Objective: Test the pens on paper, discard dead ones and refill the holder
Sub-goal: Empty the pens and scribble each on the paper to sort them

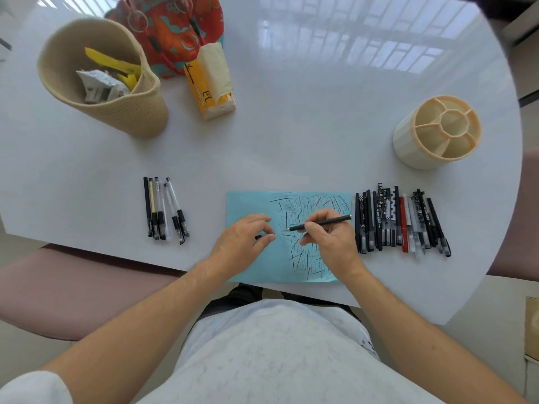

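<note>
On the blue paper (pixel 250 205) near the front edge of the white surface (pixel 291 126), the right hand (pixel 329 240) is holding a black pen (pixel 320 223), its grip narrow, thumb and fingers pinching the barrel. The pen is lying nearly level, its uncapped tip pointing left over the scribbled middle of the sheet; whether the tip is touching the paper cannot be told. The left hand (pixel 245 240) is resting on the left part of the paper, its fingers curling around a small black piece (pixel 258 237) that looks like a pen cap. The sheet is carrying many short black strokes and a few red ones.

Just right of the paper, a dense row of pens (pixel 399 223), mostly black with one red among them, is lying side by side. Well to the left of the paper, a smaller group of pens (pixel 164 209), some clear and one yellowish, is lying in a loose bunch.

Farther back on the right, a cream pen holder (pixel 408 147) with divided compartments is standing upright. At the back left, a woven basket (pixel 140 112) is holding crumpled wrappers and yellow scraps. Beside it, a yellow tissue pack (pixel 204 94) is standing in front of a red patterned bag (pixel 175 27).
</note>
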`<state>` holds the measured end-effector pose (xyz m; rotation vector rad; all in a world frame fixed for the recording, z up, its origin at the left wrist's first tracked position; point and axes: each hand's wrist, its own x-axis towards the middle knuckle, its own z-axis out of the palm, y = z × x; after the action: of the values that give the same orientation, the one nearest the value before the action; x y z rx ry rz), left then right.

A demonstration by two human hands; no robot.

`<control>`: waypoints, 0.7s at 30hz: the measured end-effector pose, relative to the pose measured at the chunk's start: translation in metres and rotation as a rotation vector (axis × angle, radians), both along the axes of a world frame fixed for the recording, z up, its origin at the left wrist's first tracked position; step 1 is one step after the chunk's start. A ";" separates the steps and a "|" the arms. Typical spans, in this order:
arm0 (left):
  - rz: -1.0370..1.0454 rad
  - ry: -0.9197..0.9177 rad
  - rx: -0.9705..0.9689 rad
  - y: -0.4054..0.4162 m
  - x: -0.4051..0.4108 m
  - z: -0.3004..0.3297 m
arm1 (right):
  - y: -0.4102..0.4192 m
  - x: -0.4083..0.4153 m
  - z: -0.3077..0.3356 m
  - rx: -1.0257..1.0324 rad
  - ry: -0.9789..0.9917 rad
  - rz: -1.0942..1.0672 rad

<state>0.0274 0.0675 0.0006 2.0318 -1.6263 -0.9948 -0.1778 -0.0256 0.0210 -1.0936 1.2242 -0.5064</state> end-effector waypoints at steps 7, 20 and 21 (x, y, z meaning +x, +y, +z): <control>-0.041 0.031 0.001 -0.015 -0.012 0.021 | -0.004 -0.006 0.016 0.025 -0.027 0.017; -0.102 0.030 0.023 -0.029 -0.037 0.043 | 0.001 -0.010 0.016 0.081 -0.060 0.052; -0.102 0.030 0.024 -0.030 -0.038 0.045 | 0.001 -0.010 0.016 0.088 -0.062 0.035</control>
<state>-0.0110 0.0376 0.0454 1.9569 -1.7247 -1.0799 -0.1876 -0.0249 0.0370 -1.0160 1.1601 -0.4525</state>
